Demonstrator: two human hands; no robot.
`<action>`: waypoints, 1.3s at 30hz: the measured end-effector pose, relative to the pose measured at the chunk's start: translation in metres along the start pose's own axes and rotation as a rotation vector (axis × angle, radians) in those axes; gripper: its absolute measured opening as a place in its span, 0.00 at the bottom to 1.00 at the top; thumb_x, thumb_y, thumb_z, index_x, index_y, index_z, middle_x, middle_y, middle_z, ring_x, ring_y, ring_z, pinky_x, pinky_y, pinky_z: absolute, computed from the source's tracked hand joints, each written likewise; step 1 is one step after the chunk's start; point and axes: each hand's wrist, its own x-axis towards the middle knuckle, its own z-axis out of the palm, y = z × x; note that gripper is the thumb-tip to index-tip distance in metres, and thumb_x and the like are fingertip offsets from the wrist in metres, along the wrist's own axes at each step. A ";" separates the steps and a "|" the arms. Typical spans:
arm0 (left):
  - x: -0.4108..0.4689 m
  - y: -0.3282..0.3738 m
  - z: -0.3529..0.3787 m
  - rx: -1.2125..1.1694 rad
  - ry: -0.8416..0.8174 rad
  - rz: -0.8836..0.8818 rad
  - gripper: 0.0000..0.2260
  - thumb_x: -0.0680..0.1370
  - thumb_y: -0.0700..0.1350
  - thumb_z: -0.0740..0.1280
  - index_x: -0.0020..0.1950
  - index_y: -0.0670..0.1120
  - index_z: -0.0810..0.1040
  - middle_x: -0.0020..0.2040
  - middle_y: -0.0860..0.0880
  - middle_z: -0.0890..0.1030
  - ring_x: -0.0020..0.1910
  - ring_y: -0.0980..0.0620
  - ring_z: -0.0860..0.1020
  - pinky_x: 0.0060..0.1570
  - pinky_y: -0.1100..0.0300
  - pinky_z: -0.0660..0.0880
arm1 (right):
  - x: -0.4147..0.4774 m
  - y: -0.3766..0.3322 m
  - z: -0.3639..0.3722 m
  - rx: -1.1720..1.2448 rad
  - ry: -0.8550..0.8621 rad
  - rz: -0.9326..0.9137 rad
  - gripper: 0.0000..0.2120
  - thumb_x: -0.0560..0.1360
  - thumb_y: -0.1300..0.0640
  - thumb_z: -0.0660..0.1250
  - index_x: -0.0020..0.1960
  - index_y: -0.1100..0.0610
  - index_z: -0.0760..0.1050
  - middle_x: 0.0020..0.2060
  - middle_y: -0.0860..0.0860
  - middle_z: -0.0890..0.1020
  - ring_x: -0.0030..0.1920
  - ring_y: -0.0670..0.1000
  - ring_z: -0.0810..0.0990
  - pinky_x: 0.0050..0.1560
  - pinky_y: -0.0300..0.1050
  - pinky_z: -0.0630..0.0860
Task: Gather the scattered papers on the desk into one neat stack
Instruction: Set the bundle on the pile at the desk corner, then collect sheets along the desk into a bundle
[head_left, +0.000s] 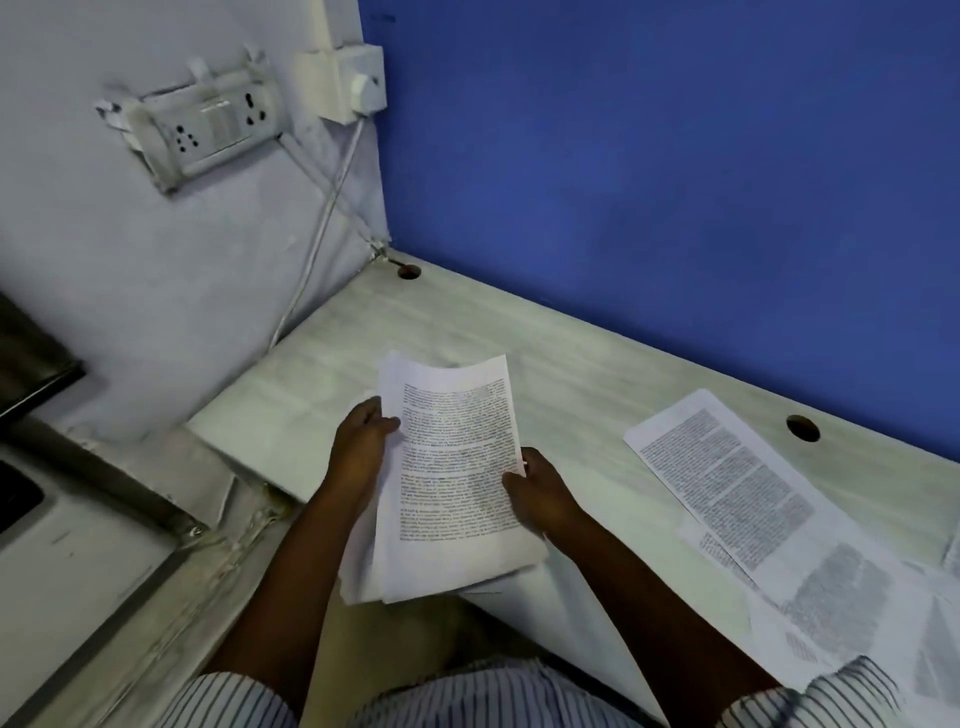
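Left hand (363, 441) and right hand (537, 493) grip stack (452, 467) edges | loose papers (753, 493) lie rightward

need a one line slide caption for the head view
Left hand and right hand hold a sheaf of printed pages over the desk; loose sheets lie scattered at right.

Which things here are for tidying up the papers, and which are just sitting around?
For the job: the held bundle of papers, gripped by the left hand and the right hand; the loose sheets lying on the desk.
Just there: the wall socket, the white cable, the round hole in the desk, the blue partition.
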 end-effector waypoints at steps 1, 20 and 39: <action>0.004 -0.001 -0.004 0.013 0.038 0.000 0.22 0.78 0.35 0.67 0.72 0.43 0.72 0.68 0.47 0.76 0.63 0.48 0.77 0.65 0.55 0.73 | 0.003 0.001 0.000 -0.017 -0.009 0.039 0.16 0.78 0.60 0.62 0.66 0.57 0.71 0.58 0.51 0.80 0.57 0.52 0.80 0.54 0.44 0.78; -0.013 -0.064 0.092 0.128 -0.304 -0.248 0.08 0.78 0.35 0.68 0.56 0.40 0.80 0.53 0.36 0.83 0.52 0.35 0.82 0.54 0.43 0.78 | -0.070 0.100 -0.085 0.382 0.422 0.285 0.06 0.78 0.62 0.67 0.54 0.56 0.77 0.43 0.57 0.82 0.43 0.54 0.80 0.43 0.50 0.77; -0.094 -0.170 0.328 0.893 -0.735 0.004 0.23 0.74 0.45 0.72 0.67 0.43 0.74 0.62 0.43 0.78 0.60 0.43 0.78 0.61 0.51 0.76 | -0.183 0.195 -0.227 0.077 0.812 0.369 0.15 0.75 0.55 0.72 0.60 0.56 0.76 0.53 0.54 0.82 0.49 0.52 0.82 0.48 0.45 0.79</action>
